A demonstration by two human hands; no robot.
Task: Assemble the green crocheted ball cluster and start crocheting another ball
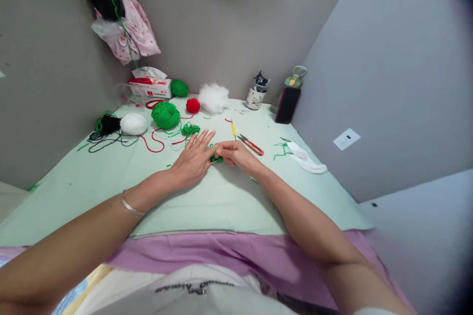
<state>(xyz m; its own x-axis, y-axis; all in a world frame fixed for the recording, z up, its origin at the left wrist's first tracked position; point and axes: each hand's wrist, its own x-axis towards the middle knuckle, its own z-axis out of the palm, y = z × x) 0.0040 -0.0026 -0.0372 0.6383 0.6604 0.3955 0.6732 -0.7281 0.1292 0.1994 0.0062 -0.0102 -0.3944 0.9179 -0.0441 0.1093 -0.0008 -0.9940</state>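
Note:
Fingers spread and nearly flat, my left hand rests on the table, its thumb side against a small dark green piece of yarn work. My right hand is closed in a pinch on green yarn at this piece. The fingers cover most of the piece, so its shape is hidden. Just beyond my right hand lie a yellow-handled crochet hook and orange-handled thread snips. A small green yarn bundle sits past my left fingertips.
Balls of green, red and white yarn stand left of centre, near black yarn. Farther back are white stuffing, a tissue box and a cup of tools. A phone leans at right, behind white cloth.

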